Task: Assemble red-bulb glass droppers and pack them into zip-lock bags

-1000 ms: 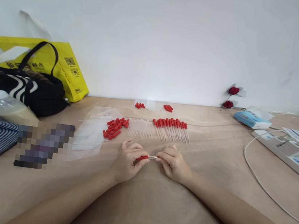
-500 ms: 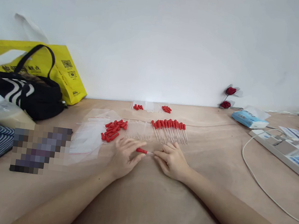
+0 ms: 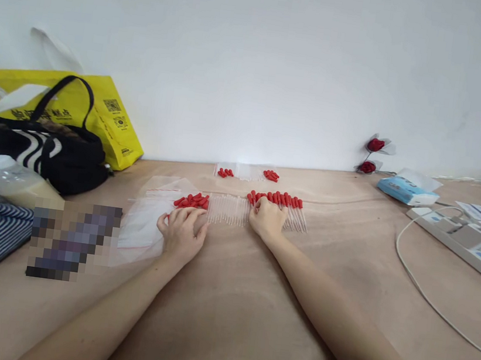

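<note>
My left hand (image 3: pixel 182 232) is over a pile of loose red rubber bulbs (image 3: pixel 196 200), thumb apart and fingers spread, its fingertips among the nearer bulbs. Farther right, my right hand (image 3: pixel 267 218) is closed on a dropper at the left end of a row of red-bulbed droppers (image 3: pixel 295 212); my fingers hide most of it. Between the two hands lies a row of thin clear tubes (image 3: pixel 228 209) without bulbs, side by side on the wooden table (image 3: pixel 223 308).
Clear plastic bags (image 3: pixel 144 220) lie left of the bulbs. At the back is a bag with red bulbs (image 3: pixel 270 175). A black bag (image 3: pixel 44 154), a yellow bag (image 3: pixel 116 128) and a bottle (image 3: pixel 18 183) stand left; tissues (image 3: pixel 407 190) and a power strip (image 3: pixel 466 245) lie right.
My hands have come apart. The right one has carried the dropper up to the row's left end; the left has let go and moved left to the bulb pile.
</note>
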The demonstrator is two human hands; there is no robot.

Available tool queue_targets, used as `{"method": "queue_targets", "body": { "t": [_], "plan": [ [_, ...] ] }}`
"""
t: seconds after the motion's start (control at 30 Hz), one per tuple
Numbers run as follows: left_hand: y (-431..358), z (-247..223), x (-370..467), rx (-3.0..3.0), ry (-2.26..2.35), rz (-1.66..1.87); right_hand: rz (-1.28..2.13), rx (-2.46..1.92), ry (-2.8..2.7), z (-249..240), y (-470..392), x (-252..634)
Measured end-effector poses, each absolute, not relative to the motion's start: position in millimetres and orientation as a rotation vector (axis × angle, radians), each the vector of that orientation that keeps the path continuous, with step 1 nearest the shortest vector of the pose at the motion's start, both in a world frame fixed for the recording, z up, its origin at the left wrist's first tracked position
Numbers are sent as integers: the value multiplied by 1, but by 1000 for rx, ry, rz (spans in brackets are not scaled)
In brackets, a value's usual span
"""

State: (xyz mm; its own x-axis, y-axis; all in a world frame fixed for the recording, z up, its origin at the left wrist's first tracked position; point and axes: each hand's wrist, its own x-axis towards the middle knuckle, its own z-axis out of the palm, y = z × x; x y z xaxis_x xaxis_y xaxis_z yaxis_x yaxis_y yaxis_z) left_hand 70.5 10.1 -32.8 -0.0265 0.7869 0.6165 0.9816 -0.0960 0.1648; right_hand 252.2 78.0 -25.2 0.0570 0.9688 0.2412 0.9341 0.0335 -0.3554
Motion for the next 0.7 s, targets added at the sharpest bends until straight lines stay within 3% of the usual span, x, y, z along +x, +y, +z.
{"method": "queue_targets", "body": {
  "t": [0.3, 0.7],
  "plan": [
    [16, -34, 63, -1812, -1947, -790, 40, -1881, -1987, -23, 74, 246],
    [44, -34, 67, -1788, -1692, -697, 200, -2048, -2021, -13, 86, 232]
  ]
}}
